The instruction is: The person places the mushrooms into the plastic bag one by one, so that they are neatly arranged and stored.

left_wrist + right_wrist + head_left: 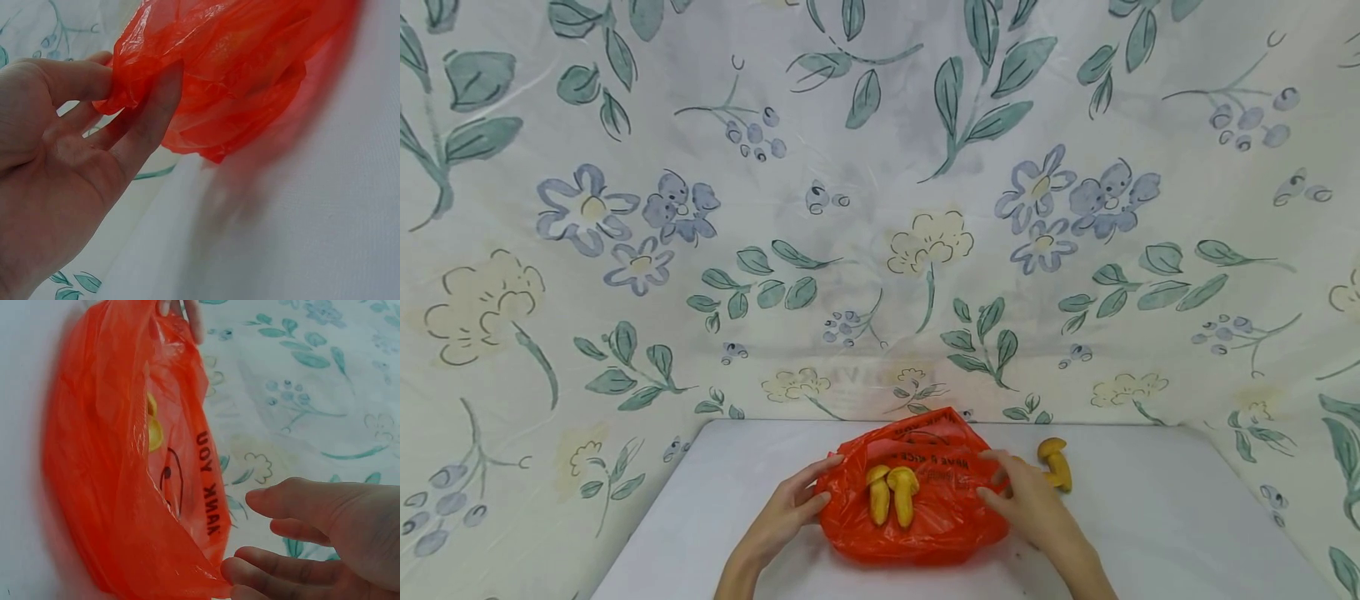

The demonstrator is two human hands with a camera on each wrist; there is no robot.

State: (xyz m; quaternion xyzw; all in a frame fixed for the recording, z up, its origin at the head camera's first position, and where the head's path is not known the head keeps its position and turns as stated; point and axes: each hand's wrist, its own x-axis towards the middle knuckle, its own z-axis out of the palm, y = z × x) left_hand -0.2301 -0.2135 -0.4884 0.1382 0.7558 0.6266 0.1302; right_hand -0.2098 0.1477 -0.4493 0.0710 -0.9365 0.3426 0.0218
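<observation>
Behind right grip (1028, 500), half-hidden mushroom (1054, 481).

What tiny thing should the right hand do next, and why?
Perhaps the right hand should reach for a yellow mushroom outside the red bag: the bag gapes open, the left hand pinches its edge, and two mushrooms lie inside.

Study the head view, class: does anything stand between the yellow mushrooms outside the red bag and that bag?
Yes: the right hand, at the right side of the red bag, lies between it and the outside mushrooms.
</observation>
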